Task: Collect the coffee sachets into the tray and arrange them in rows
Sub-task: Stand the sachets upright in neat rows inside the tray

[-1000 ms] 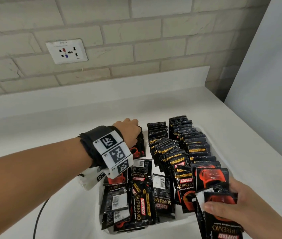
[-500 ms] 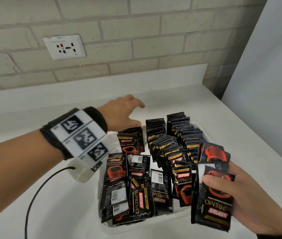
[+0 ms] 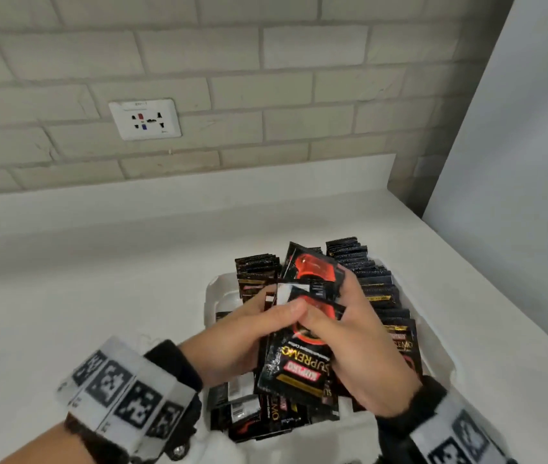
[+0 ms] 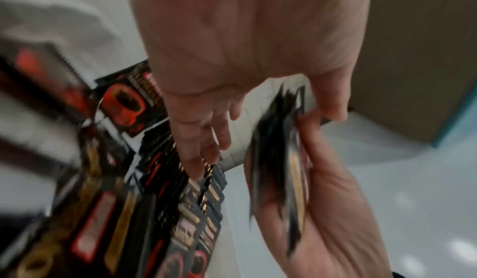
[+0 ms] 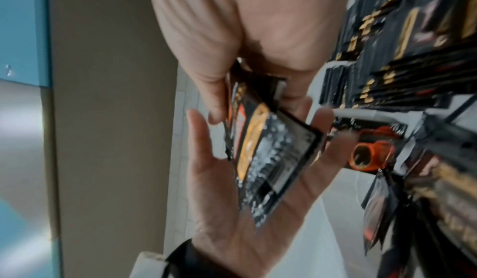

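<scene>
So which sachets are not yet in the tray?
Only the bunch that both hands, left hand and right hand, hold above the tray; the rest lie inside.

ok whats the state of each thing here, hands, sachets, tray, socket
left hand: curled around the held sachets, thumb on top
right hand: gripping the same bunch
held sachets: small fanned bunch, lifted above the tray
tray: on the counter, nearly full
standing sachets: upright on edge, in rows
loose sachets: lying flat, jumbled at the near end
wall socket: nothing plugged in
</scene>
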The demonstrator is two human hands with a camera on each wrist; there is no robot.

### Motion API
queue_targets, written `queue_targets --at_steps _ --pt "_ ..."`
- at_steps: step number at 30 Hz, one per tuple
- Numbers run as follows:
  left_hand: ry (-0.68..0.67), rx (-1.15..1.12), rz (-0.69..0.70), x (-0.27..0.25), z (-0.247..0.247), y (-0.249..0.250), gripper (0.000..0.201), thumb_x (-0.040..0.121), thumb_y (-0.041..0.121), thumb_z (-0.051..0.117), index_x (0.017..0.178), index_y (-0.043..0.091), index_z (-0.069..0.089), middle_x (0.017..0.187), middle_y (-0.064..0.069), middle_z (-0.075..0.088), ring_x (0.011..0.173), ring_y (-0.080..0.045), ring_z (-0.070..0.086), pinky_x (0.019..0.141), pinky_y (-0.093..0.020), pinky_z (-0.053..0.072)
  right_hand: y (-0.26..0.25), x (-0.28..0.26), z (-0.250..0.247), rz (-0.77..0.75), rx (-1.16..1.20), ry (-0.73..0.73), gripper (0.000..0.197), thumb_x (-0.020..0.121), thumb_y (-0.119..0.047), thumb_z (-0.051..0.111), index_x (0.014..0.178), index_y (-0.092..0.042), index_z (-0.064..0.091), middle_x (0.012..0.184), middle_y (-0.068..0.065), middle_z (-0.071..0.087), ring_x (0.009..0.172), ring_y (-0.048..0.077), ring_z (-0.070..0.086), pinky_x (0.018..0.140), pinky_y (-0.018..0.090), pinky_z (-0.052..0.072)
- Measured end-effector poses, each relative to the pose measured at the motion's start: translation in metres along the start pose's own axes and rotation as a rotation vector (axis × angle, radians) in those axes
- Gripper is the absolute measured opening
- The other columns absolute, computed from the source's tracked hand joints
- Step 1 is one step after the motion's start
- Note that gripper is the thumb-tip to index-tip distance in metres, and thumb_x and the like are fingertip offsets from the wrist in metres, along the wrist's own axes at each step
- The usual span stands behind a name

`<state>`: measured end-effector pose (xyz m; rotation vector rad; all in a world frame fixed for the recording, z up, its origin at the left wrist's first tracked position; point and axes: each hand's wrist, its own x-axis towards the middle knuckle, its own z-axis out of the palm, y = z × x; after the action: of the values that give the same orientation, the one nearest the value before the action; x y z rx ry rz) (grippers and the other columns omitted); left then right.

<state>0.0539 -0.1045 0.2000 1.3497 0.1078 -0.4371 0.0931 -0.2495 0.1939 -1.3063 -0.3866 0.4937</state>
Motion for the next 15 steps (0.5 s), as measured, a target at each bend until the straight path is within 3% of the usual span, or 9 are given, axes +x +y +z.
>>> queue_targets --at_steps 2,4,7,10,12,15 --pt "-0.021 -0.211 -0.017 0.000 0.004 -0.006 0.070 0.041 0.052 0.088 0.100 0.016 0.073 0.102 -0.013 0.070 0.091 -0.026 0.068 0.077 -0.033 0.055 0.002 0.005 0.011 -0.028 -0.023 0.014 0.035 0.079 -0.015 0.066 0.105 -0.034 0.051 0.091 -0.008 0.070 0.088 0.012 0.068 0.077 0.031 0.056" --pt "0.002 -0.402 -0.012 -0.001 0.007 -0.010 0.064 0.035 0.040 0.093 0.090 0.011 0.076 0.093 -0.017 0.070 0.080 -0.029 0.069 0.070 -0.035 0.057 0.004 0.010 0.019 -0.081 -0.110 0.033 0.032 0.084 -0.018 0.062 0.109 -0.033 0.048 0.092 -0.009 0.068 0.087 0.008 0.067 0.075 0.025 0.056" --pt "0.023 -0.582 0.036 -0.005 0.008 -0.012 0.058 0.040 0.025 0.093 0.090 0.003 0.075 0.092 -0.021 0.068 0.077 -0.032 0.069 0.066 -0.039 0.058 0.008 0.014 0.021 -0.166 -0.454 0.062 0.039 0.082 -0.045 0.055 0.117 -0.034 0.042 0.107 -0.012 0.057 0.103 0.009 0.055 0.091 0.032 0.049" --pt "0.068 -0.603 0.078 -0.009 0.010 -0.015 0.034 0.070 0.019 0.072 0.096 -0.003 0.071 0.091 -0.025 0.068 0.074 -0.034 0.069 0.063 -0.043 0.059 0.015 0.022 0.010 -0.146 -0.823 0.106 0.072 0.068 -0.075 0.036 0.126 -0.034 0.038 0.119 -0.013 0.042 0.114 0.008 0.037 0.102 0.039 0.035" --pt "0.128 -0.582 0.081 -0.008 0.013 -0.018 0.037 0.079 0.019 0.060 0.108 -0.003 0.062 0.096 -0.026 0.067 0.076 -0.034 0.068 0.065 -0.044 0.058 0.017 0.023 0.004 -0.108 -0.820 0.113 0.082 0.065 -0.081 0.026 0.131 -0.033 0.036 0.124 -0.010 0.043 0.118 0.011 0.039 0.103 0.042 0.035" --pt "0.160 -0.587 0.101 -0.003 0.014 -0.020 0.042 0.076 0.019 0.057 0.113 -0.001 0.057 0.100 -0.026 0.067 0.077 -0.034 0.068 0.067 -0.048 0.056 0.015 0.018 -0.001 -0.061 -0.557 0.106 0.069 0.073 -0.077 0.029 0.129 -0.036 0.035 0.125 -0.008 0.047 0.110 0.009 0.051 0.096 0.038 0.045"
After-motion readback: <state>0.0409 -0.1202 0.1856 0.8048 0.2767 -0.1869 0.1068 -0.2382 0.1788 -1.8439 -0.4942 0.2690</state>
